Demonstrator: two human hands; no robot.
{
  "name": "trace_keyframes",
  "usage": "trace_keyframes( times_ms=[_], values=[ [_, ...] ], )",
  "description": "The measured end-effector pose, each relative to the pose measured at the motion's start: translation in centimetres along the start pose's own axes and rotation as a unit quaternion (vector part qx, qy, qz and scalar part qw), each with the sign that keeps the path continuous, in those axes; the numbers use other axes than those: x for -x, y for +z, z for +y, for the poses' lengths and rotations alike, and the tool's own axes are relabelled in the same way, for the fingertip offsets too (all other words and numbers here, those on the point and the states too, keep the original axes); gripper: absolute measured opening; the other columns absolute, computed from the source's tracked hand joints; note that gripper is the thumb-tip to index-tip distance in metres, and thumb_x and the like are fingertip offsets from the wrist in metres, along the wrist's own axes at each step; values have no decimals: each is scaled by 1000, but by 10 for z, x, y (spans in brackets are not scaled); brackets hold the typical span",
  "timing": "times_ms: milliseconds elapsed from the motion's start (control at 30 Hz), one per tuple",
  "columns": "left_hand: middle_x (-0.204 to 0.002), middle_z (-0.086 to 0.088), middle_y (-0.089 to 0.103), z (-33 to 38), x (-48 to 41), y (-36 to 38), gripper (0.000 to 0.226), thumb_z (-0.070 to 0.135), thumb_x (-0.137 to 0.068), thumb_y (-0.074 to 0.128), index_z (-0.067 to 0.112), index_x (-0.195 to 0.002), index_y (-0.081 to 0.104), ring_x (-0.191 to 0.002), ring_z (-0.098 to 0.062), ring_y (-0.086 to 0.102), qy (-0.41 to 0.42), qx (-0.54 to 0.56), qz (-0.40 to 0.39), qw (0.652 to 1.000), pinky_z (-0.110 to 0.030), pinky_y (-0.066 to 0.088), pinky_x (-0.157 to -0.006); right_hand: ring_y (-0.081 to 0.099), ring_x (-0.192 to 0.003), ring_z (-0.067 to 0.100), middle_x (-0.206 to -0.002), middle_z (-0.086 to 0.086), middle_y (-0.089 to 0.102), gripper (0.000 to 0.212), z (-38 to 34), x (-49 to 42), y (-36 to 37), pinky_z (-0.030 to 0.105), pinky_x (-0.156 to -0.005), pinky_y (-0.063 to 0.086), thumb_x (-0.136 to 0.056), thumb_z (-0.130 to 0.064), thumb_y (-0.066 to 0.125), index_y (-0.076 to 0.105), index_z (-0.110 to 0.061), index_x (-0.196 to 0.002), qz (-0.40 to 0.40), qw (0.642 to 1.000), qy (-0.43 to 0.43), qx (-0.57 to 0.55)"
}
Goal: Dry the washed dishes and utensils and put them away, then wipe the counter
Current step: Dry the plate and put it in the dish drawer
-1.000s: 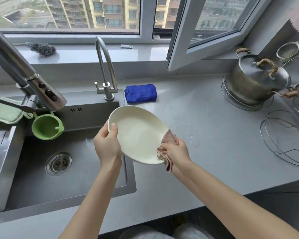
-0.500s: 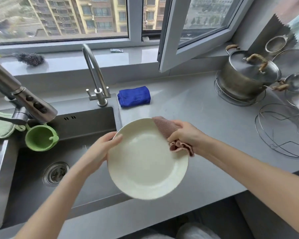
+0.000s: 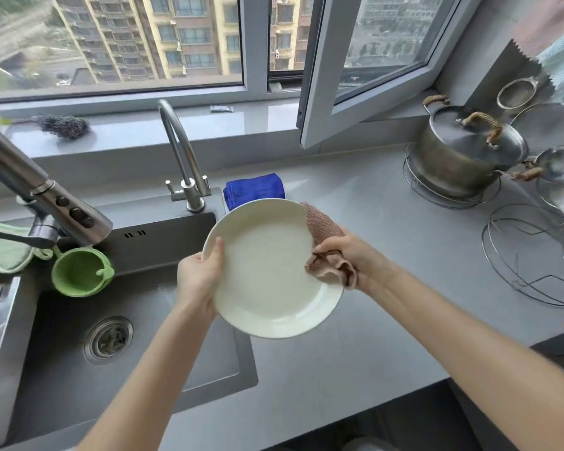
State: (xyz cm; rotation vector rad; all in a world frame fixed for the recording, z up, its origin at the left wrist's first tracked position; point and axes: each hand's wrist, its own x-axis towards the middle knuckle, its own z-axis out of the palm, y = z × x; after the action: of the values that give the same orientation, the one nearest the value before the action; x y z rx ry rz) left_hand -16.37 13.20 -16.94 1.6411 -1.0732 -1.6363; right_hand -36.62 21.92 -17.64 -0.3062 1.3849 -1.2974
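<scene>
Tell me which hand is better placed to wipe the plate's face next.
Right, probably. The right hand grips the pink cloth against the plate at its right rim, while the left hand holds the opposite edge, steadying it.

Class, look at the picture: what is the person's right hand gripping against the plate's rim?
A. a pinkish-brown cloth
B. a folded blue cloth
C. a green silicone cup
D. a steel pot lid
A: the right hand grips a pinkish-brown cloth against the plate.
</scene>
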Motion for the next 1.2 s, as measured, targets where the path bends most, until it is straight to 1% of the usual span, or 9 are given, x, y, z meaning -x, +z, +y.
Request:
trace_keyframes(
  times_ms=[133, 267, 400, 500, 667, 800, 967, 1067, 1200],
  values=[
    [-76, -2, 59, -22, 6, 25, 30, 28, -95, 52, -1, -92, 62, -77, -24, 58, -52, 129, 126, 982, -30, 46, -69, 64, -64, 25, -85, 15, 63, 39, 31, 2, 24, 32, -59, 55, -79, 9, 40, 58, -7, -109, 32, 981, -21, -191],
    [-116, -12, 62, -55, 35, 62, 32, 23, -98, 43, 7, -124, 54, -106, -29, 59, -97, 187, 222, 952, -28, 45, -87, 44, -39, 14, -65, 9, 48, 25, 40, 0, 43, 16, -41, 36, -81, 11, 40, 51, -11, -89, 177, 961, -34, -212],
    [-101, -6, 63, -65, 33, 29, 25, 12, -95, 47, 15, -120, 51, -89, -22, 61, -76, 188, 4, 979, -38, 52, -78, 25, -24, 6, -56, 7, 37, 25, 16, 13, 20, 11, -32, 28, -81, 13, 37, 46, -11, -81, 179, 981, -5, -72],
    [-105, -11, 66, -33, -8, -12, 33, 30, -82, 61, 19, -113, 55, -87, -23, 61, 100, -14, -103, 990, -33, 47, -66, 35, -34, 13, -66, 11, 42, 24, -4, 13, -1, 21, -40, 36, -74, 14, 39, 48, -6, -83, 121, 991, -15, 49],
    [-77, 2, 63, 23, -16, 4, 15, 28, -90, 60, 16, -98, 66, -66, -8, 50, 259, -290, -250, 887, -24, 38, -62, 48, -52, 25, -71, 15, 46, 44, -38, 23, 12, 23, -40, 46, -74, 17, 35, 64, -13, -85, -89, 969, -6, 229],
    [-52, 13, 44, 18, -2, 9, 21, 24, -91, 59, 20, -70, 62, -47, -2, 34, 307, -236, -193, 902, -16, 28, -45, 51, -58, 24, -77, 13, 53, 36, -60, 18, 20, 29, -52, 45, -72, 9, 47, 66, -17, -87, -161, 956, 10, 246],
    [-69, -4, 56, 1, -1, 9, 26, 23, -92, 57, 3, -78, 64, -63, -16, 48, 168, -92, -85, 978, -24, 41, -57, 66, -72, 24, -90, 13, 69, 36, -56, 15, -6, 35, -74, 54, -73, 0, 50, 67, -14, -102, -183, 979, 67, 61],
    [-72, -4, 58, -7, -12, 17, 23, 21, -94, 55, 7, -76, 60, -74, -21, 53, 64, 19, 67, 996, -30, 44, -66, 62, -64, 22, -77, 9, 67, 32, -31, 15, 3, 30, -69, 50, -65, -8, 62, 64, -9, -96, -101, 994, 38, -29],
    [-104, -11, 63, -20, -6, 52, 27, 14, -95, 51, -1, -115, 58, -89, -27, 60, -54, 133, 150, 978, -31, 48, -76, 42, -46, 14, -60, 2, 49, 34, 0, 12, 43, 24, -53, 30, -70, -11, 68, 55, -10, -101, 74, 986, -67, -133]
  ],
)
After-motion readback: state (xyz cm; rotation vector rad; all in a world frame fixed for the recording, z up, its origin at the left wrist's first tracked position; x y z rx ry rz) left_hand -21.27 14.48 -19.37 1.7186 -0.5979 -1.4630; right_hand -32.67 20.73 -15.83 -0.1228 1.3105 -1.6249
